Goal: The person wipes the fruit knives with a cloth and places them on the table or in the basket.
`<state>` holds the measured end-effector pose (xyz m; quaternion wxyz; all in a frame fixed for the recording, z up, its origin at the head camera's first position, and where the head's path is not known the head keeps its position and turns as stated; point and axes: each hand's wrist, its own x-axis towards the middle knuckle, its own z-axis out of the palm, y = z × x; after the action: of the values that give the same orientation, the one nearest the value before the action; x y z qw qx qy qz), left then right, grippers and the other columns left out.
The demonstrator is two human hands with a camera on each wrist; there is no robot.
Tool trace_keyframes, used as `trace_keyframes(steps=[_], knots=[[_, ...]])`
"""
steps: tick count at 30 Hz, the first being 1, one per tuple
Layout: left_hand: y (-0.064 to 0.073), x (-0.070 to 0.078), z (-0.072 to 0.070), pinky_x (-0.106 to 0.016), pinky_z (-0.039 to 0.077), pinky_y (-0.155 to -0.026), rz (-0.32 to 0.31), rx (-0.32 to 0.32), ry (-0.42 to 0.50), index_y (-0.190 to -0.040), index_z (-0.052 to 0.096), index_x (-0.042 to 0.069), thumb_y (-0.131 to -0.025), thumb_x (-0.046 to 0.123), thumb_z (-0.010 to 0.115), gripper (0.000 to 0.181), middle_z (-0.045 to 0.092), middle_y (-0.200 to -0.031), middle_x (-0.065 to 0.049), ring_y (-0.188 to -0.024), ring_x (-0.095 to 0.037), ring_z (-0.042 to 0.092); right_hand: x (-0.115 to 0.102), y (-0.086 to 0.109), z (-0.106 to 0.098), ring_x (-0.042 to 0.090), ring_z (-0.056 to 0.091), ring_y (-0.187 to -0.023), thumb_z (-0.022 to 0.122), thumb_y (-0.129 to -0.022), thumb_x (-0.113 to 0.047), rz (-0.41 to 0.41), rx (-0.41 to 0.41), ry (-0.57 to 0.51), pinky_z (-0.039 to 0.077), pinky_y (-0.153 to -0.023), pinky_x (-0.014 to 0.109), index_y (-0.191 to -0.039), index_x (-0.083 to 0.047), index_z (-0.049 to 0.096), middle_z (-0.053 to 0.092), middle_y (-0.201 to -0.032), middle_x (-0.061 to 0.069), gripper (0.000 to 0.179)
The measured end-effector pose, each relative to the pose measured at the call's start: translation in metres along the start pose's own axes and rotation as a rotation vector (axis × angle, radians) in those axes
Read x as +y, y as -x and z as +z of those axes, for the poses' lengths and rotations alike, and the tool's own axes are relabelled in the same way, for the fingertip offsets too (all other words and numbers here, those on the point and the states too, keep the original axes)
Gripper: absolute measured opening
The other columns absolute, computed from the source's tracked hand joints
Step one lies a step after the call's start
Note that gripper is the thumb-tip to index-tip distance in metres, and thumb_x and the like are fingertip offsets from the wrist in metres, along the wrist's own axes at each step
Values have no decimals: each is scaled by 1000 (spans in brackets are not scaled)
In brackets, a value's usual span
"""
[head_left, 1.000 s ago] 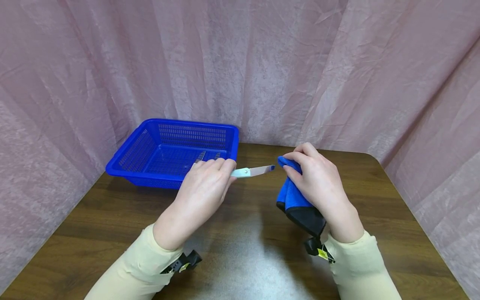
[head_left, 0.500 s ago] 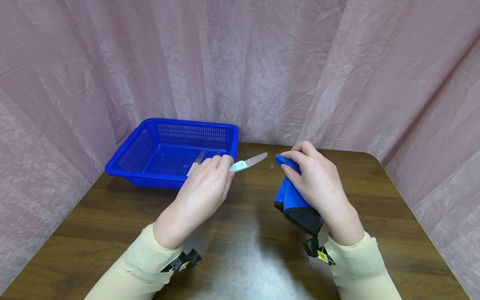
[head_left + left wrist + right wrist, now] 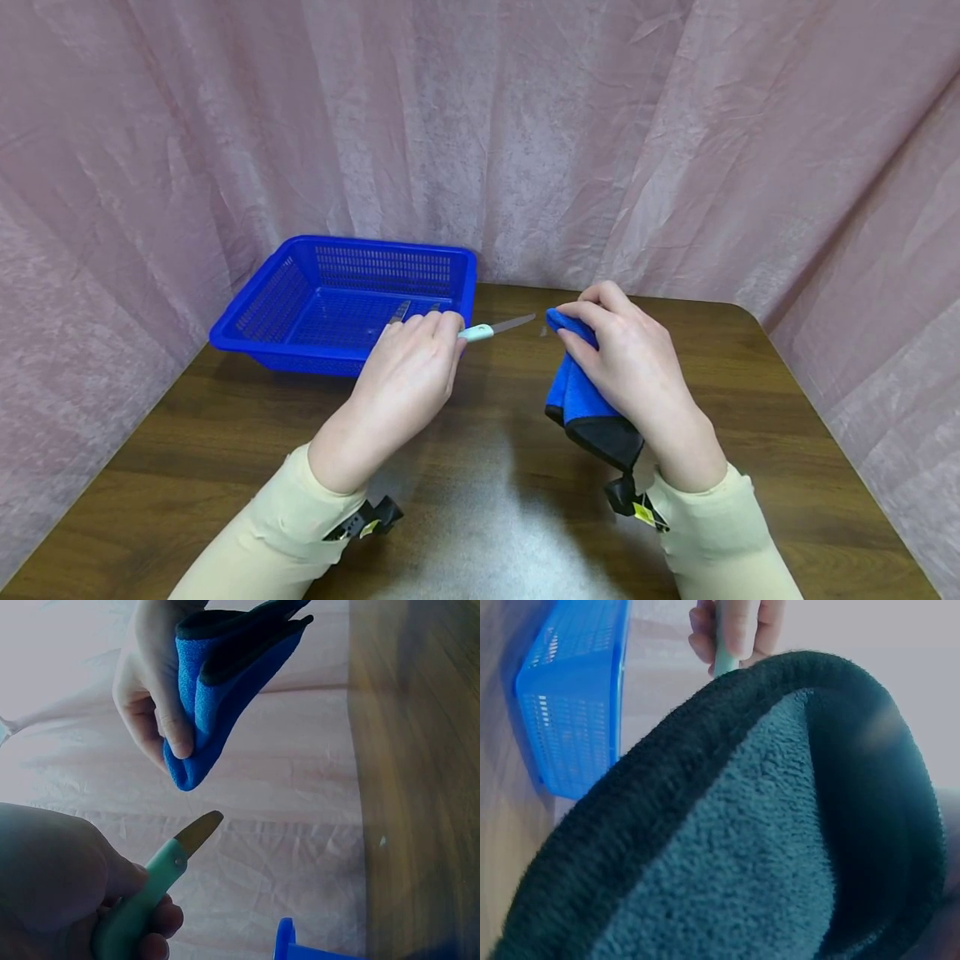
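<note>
My left hand (image 3: 408, 375) grips the mint-green handle of a small knife (image 3: 477, 332), its narrow blade pointing right. In the left wrist view the knife (image 3: 154, 881) shows its green handle and a short blade. My right hand (image 3: 630, 367) pinches the top of a folded blue cloth (image 3: 573, 387) with black edging, which hangs down below the fingers. A small gap separates blade tip from cloth. The cloth (image 3: 742, 847) covers much of the right wrist view, with the left hand (image 3: 742, 630) on the green handle beyond it.
A blue plastic basket (image 3: 258, 347) with slotted walls stands at the back left, right behind my left hand. Inside lies a knife (image 3: 401, 311), partly hidden by that hand. The wooden table (image 3: 480, 467) ends at a pink curtain (image 3: 480, 142). A small pale speck (image 3: 543, 331) lies below the blade tip.
The knife has turned in my left hand: its blade tipped up with its flat showing, then came down and now looks thinner. My right hand and the cloth have shifted slightly left.
</note>
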<state>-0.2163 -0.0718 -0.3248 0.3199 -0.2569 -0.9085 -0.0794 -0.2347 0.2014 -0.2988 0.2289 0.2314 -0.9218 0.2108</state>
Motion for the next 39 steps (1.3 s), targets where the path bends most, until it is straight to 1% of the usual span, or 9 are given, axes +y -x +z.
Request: trace_keyframes(steps=[7, 13, 16, 21, 23, 27, 30, 34, 39], knots=[[0, -1, 1, -45, 43, -59, -5, 7, 5, -92, 59, 3, -107, 9, 69, 19, 58, -75, -8, -67, -34, 59, -2, 0, 0, 29, 72, -99, 84, -99, -15, -10, -5, -2, 58, -82, 52, -126, -11, 83, 67, -120, 5, 27], [0, -2, 2, -45, 44, -58, -19, 16, 19, -89, 58, 5, -102, 5, 69, 17, 59, -73, -7, -65, -32, 58, -3, 1, 1, 28, 72, -99, 84, -98, -14, -24, 4, -5, 59, -81, 51, -125, -11, 83, 67, -120, 5, 27], [0, -3, 3, -45, 44, -58, -24, 16, 16, -88, 58, 5, -102, 4, 70, 18, 58, -73, -7, -65, -32, 58, -4, 1, 2, 28, 72, -98, 84, -98, -14, -33, 11, -5, 58, -81, 51, -124, -11, 83, 67, -119, 5, 26], [1, -3, 4, -44, 44, -57, -23, 3, 10, -89, 58, 5, -97, 1, 72, 17, 58, -73, -7, -64, -32, 59, -5, 1, 3, 27, 72, -97, 84, -98, -14, -49, 18, -6, 59, -80, 50, -124, -11, 83, 67, -119, 5, 26], [1, -3, 4, -44, 44, -57, -20, -5, 4, -89, 58, 5, -95, -2, 72, 17, 58, -73, -7, -64, -31, 58, -5, 1, 3, 27, 72, -97, 84, -98, -14, -56, 20, -11, 59, -80, 50, -124, -11, 83, 67, -119, 5, 27], [2, -3, 5, -43, 43, -56, -14, -14, -2, -88, 57, 5, -94, -4, 69, 16, 56, -72, -6, -64, -31, 58, -6, 1, 4, 27, 72, -97, 85, -98, -14, -68, 17, -17, 59, -79, 49, -126, -11, 83, 67, -120, 6, 28], [2, -2, 4, -43, 43, -56, -18, -17, 4, -89, 58, 5, -95, -1, 70, 15, 56, -73, -6, -65, -31, 60, -7, 1, 4, 27, 71, -98, 85, -98, -15, -71, 11, -19, 59, -79, 49, -126, -11, 82, 67, -120, 6, 28], [1, -1, 4, -44, 43, -57, -45, -22, 17, -94, 60, 5, -99, 4, 73, 14, 58, -75, -7, -67, -33, 62, -7, 0, 4, 27, 71, -99, 85, -98, -15, -75, 6, -20, 59, -80, 50, -126, -11, 82, 67, -121, 6, 28], [1, 0, 4, -44, 45, -59, -56, -34, 21, -97, 60, 5, -101, 11, 78, 19, 61, -79, -8, -68, -33, 63, -8, 1, 5, 26, 71, -97, 85, -98, -14, -82, 2, -20, 59, -79, 49, -126, -10, 82, 67, -121, 7, 28]])
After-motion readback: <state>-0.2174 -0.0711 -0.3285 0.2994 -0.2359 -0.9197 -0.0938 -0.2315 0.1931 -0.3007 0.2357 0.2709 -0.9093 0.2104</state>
